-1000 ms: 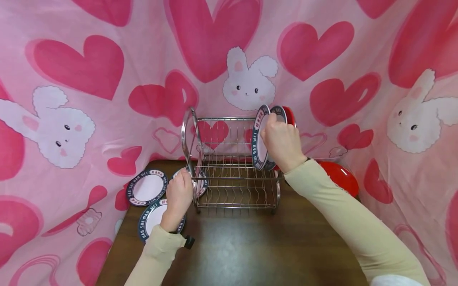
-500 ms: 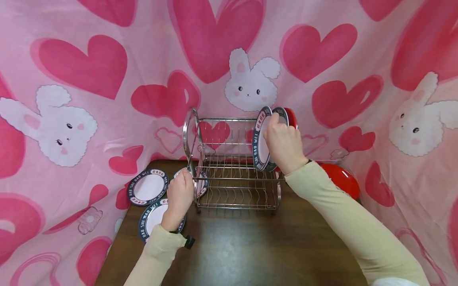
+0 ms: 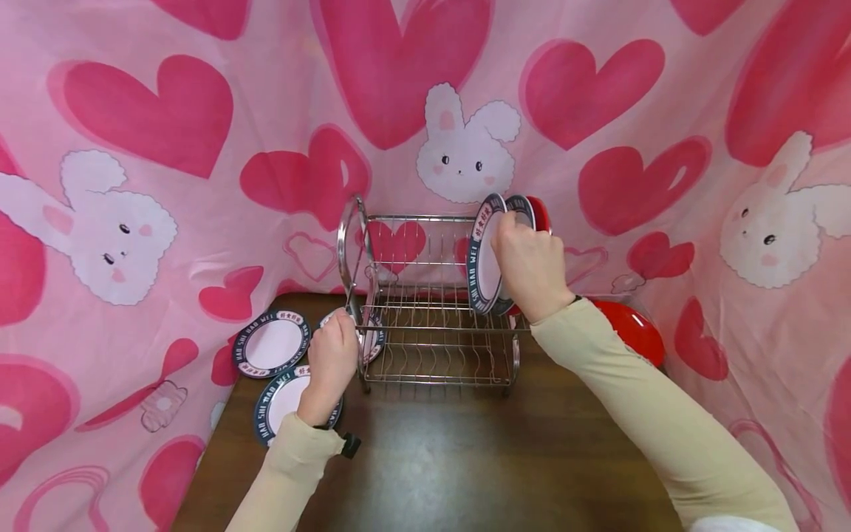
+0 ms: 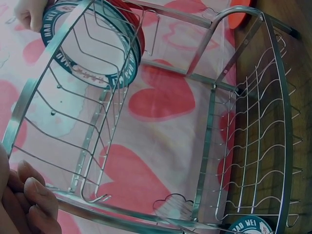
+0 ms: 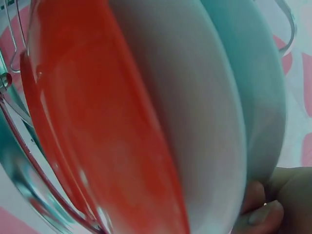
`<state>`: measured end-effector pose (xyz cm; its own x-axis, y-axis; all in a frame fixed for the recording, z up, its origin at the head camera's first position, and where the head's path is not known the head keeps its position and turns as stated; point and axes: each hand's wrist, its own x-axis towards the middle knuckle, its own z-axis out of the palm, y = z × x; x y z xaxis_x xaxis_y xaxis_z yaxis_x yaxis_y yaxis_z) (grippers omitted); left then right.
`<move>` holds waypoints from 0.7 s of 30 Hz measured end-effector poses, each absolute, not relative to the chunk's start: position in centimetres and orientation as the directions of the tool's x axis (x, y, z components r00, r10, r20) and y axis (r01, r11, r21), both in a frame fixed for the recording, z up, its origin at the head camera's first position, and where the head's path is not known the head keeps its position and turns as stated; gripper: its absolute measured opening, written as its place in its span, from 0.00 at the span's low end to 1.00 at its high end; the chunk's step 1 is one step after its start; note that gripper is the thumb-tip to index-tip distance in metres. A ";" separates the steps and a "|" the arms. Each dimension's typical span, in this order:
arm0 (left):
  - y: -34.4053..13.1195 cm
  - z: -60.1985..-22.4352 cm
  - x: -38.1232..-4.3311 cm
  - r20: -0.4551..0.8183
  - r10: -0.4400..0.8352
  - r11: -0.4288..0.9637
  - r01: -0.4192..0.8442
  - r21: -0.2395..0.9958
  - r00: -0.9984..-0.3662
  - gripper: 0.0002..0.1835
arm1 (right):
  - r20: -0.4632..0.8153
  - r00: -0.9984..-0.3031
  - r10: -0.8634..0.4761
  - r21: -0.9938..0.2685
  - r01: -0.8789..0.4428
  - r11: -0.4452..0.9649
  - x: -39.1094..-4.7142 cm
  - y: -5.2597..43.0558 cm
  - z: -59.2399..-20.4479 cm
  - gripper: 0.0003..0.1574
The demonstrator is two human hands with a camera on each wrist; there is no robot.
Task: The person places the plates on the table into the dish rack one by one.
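Note:
A two-tier metal dish rack [image 3: 432,383] stands on the table. My left hand [image 3: 332,351] grips the rack's frame at its left front corner, with the fingers [image 4: 39,192] curled in the left wrist view. On the upper tier's right end, my right hand [image 3: 532,266] pinches the rim of a white plate [image 3: 488,258] with a dark lettered border. That plate is upright and slightly tilted. Close to its right stand another bordered plate [image 3: 521,207] and a red dish [image 5: 102,122]. In the right wrist view, the fingers [image 5: 263,214] are at the outermost plate's edge.
Two bordered plates, one at the back [image 3: 269,345] and one in front [image 3: 282,406], lie left of the rack. Another plate [image 3: 372,343] shows partly behind the rack's left side. A glossy red dish [image 3: 638,332] sits at right. Pink patterned cloth [image 3: 279,59] surrounds the table.
My right hand has shifted slightly right against the rack, and the pinched plate shows a little more of its face. The left hand keeps its place on the rack.

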<state>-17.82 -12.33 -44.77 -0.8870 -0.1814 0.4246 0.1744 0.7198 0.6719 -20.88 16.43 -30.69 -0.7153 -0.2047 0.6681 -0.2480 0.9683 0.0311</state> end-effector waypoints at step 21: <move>-12.5 -44.3 -17.6 0.390 -0.173 0.699 0.167 0.695 -0.904 0.23 | 0.706 -0.680 -0.196 0.082 -0.196 0.977 -20.5 17.5 -30.3 0.17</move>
<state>-17.59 -12.47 -44.30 -0.9044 -0.1726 0.3901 0.1665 0.6990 0.6954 -20.55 17.53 -30.29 -0.6804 -0.1956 0.7062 -0.1958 0.9772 0.0819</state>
